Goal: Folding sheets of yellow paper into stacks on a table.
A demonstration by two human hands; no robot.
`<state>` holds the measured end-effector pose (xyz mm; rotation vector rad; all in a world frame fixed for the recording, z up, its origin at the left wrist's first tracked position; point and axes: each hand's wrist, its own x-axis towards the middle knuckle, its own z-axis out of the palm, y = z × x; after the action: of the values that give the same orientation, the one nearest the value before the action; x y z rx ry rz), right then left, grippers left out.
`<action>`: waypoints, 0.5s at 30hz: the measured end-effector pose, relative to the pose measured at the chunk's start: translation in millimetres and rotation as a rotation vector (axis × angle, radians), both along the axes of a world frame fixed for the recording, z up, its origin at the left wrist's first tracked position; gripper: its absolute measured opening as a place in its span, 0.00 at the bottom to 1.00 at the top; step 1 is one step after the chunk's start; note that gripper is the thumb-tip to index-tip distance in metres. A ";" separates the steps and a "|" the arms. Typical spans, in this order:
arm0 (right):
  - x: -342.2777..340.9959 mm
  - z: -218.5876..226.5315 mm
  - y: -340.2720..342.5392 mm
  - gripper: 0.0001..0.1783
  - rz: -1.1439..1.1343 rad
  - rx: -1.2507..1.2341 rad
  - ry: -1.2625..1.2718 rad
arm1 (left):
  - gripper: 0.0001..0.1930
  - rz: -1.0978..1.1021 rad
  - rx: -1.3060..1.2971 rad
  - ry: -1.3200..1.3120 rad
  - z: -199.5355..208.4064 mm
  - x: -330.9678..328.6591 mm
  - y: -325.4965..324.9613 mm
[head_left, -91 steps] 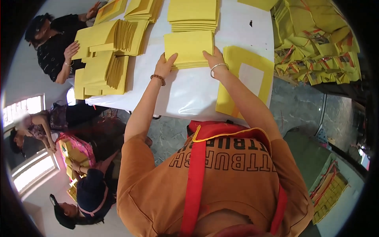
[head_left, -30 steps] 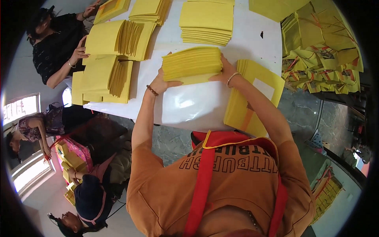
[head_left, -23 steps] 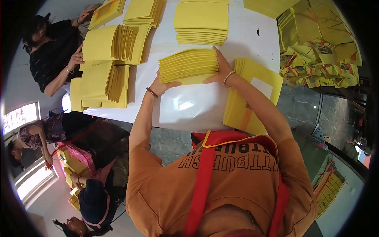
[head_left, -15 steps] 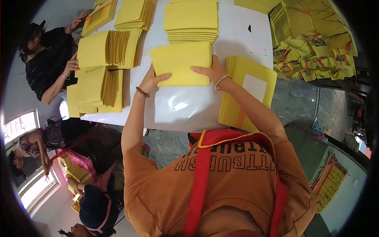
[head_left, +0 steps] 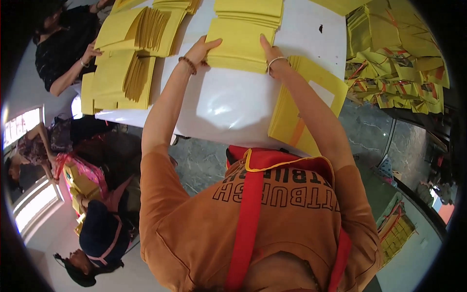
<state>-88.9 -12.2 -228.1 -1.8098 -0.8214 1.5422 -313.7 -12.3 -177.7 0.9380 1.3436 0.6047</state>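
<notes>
Both hands grip a stack of yellow paper envelopes [head_left: 241, 46] by its two sides, low over the white-covered table. My left hand [head_left: 199, 50], with a beaded bracelet, is closed on the left edge, thumb on top. On the right edge my right hand [head_left: 273, 58], with a pale bangle, is closed the same way; the fingers beneath are hidden. The held stack lies against or over the near part of another yellow envelope pile [head_left: 249, 9] at the far edge of view; whether it rests on it I cannot tell. Beside my right forearm lies a larger yellow stack [head_left: 287, 109] with a white patch.
More yellow stacks [head_left: 114, 73] fill the table's left side, next to a co-worker in black [head_left: 65, 44]. Tied yellow bundles [head_left: 394, 73] are heaped at the right. Other people are at the lower left. The table's near edge [head_left: 194, 138] runs before me.
My hands have carried the held stack away from me, up to the far pile. My arms are stretched further out, and the whole view has shifted a little.
</notes>
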 end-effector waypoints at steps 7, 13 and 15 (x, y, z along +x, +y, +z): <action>9.5 14.0 1.5 0.39 0.176 -0.068 0.178 | 0.29 0.115 -0.014 0.009 5.2 6.0 -10.8; 17.4 32.7 -33.5 0.39 0.112 0.311 -0.079 | 0.31 0.154 -0.024 0.004 3.8 7.9 -14.4; 19.7 47.6 -58.8 0.25 0.286 1.144 -0.799 | 0.31 0.171 -0.037 0.025 10.8 9.7 -17.2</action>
<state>-69.2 -71.0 -180.5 -1.3381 -1.8799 0.1717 -303.9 -29.6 -166.9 0.8081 1.4628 0.6973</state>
